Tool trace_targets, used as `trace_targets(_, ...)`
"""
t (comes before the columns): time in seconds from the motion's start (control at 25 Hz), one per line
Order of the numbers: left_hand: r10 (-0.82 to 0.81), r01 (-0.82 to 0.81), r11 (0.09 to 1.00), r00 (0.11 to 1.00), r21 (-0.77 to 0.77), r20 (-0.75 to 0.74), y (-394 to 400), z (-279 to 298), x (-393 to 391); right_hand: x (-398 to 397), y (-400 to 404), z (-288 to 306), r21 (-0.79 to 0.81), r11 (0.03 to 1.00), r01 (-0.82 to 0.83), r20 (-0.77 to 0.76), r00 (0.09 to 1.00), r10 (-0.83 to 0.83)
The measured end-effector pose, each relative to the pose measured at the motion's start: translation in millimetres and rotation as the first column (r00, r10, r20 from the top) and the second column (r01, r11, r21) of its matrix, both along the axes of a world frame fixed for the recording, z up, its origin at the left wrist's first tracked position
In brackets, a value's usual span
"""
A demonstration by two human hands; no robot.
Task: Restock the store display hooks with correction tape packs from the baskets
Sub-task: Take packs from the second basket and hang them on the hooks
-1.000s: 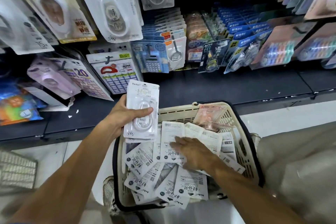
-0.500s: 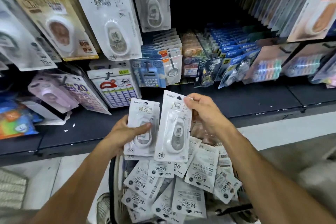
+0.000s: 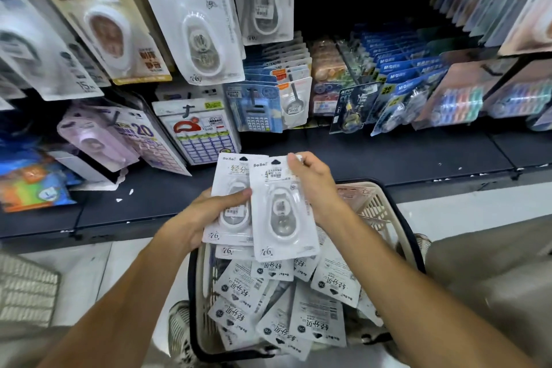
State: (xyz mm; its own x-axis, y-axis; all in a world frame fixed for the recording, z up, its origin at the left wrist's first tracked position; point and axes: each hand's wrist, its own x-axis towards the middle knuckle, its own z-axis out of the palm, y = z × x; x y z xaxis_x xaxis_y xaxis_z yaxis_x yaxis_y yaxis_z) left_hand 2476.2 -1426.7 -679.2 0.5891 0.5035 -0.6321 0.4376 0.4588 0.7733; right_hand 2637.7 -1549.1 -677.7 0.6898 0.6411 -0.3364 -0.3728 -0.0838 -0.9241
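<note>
Head view — left hand (image 3: 206, 215) grips stacked correction tape packs (image 3: 231, 203); right hand (image 3: 313, 185) pinches another pack (image 3: 282, 215) above the basket (image 3: 379, 212).

Head view: I see the left hand (image 3: 206, 215) gripping a small stack of correction tape packs (image 3: 231, 209), thumb across the front. The right hand (image 3: 313, 188) pinches one more pack (image 3: 280, 215) by its top edge, overlapping that stack. Below them, the basket (image 3: 379, 212) holds a heap of packs lying mostly face down. White packs hang on the display hooks (image 3: 191, 18) above.
</note>
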Motion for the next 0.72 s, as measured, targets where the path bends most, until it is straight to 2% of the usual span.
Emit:
trace_targets(0.08, 0.024, -0.024, 1.0, 0.999, -0.01, 0.024, 0.8, 1.1, 2.4, 14.5, -5.0, -1.4, -0.003, 1.0, 0.01, -0.072, 0.997, -0.01)
trace_targets(0.16, 0.007, -0.006, 1.0, 1.0, -0.029, 0.013, 2.1, 2.5, 4.9, 14.5, -1.3, -2.1, 0.013, 0.997, 0.08, -0.073, 0.994, -0.079)
trace_targets(0.32, -0.116, 0.115, 0.99, 0.993, -0.08, 0.0, 0.4, 5.2, 9.4, -18.5, 29.0, -13.3, 0.021, 0.983, 0.181, 0.145, 0.973, -0.182)
trace_targets(0.36, -0.156, 0.156, 0.987, 0.988, -0.046, 0.006, 1.9, 4.9, 10.6, -19.5, 33.3, -18.0, 0.018, 0.98, 0.199, 0.106, 0.974, -0.2)
trace_targets(0.4, -0.176, 0.176, 0.984, 0.984, 0.011, -0.007, 4.4, 5.1, 12.2, -16.4, 33.1, -22.0, 0.019, 0.98, 0.197, -0.006, 0.98, -0.197)
trace_targets(0.44, -0.153, 0.155, 0.985, 0.988, 0.073, -0.031, 7.6, 5.3, 13.6, -10.6, 26.8, -30.9, 0.018, 0.988, 0.155, -0.116, 0.981, -0.152)
trace_targets(0.48, -0.091, 0.097, 0.988, 0.994, 0.124, -0.052, 11.4, 5.1, 13.6, -3.8, 14.5, -44.8, -0.024, 0.997, 0.071, -0.079, 0.994, -0.073)
trace_targets(0.52, -0.015, 0.026, 0.986, 0.998, 0.163, -0.064, 15.6, 3.0, 11.5, -0.7, -1.5, -61.2, -0.158, 0.977, -0.141, 0.109, 0.981, 0.159)
trace_targets(0.56, 0.046, -0.031, 0.98, 0.996, 0.198, -0.072, 19.5, -0.4, 7.9, -3.8, -19.0, -82.4, -0.414, 0.817, -0.402, 0.26, 0.807, 0.53)
trace_targets(0.6, 0.08, -0.059, 0.972, 0.993, 0.227, -0.082, 23.0, -3.3, 4.5, -12.0, -35.8, -107.1, -0.648, 0.528, -0.549, 0.24, 0.511, 0.825)
trace_targets(0.64, 0.09, -0.065, 0.967, 0.992, 0.245, -0.091, 24.7, -6.1, 2.3, -23.9, -48.7, -126.9, -0.778, 0.292, -0.557, 0.17, 0.26, 0.95)
trace_targets(0.68, 0.09, -0.064, 0.965, 0.992, 0.254, -0.093, 25.3, -8.5, 2.1, -33.4, -56.0, -144.1, -0.835, 0.208, -0.51, 0.18, 0.104, 0.978)
trace_targets(0.72, 0.087, -0.06, 0.963, 0.992, 0.264, -0.091, 25.8, -10.5, 3.3, -39.5, -57.9, -153.7, -0.855, 0.244, -0.458, 0.249, 0.052, 0.967)
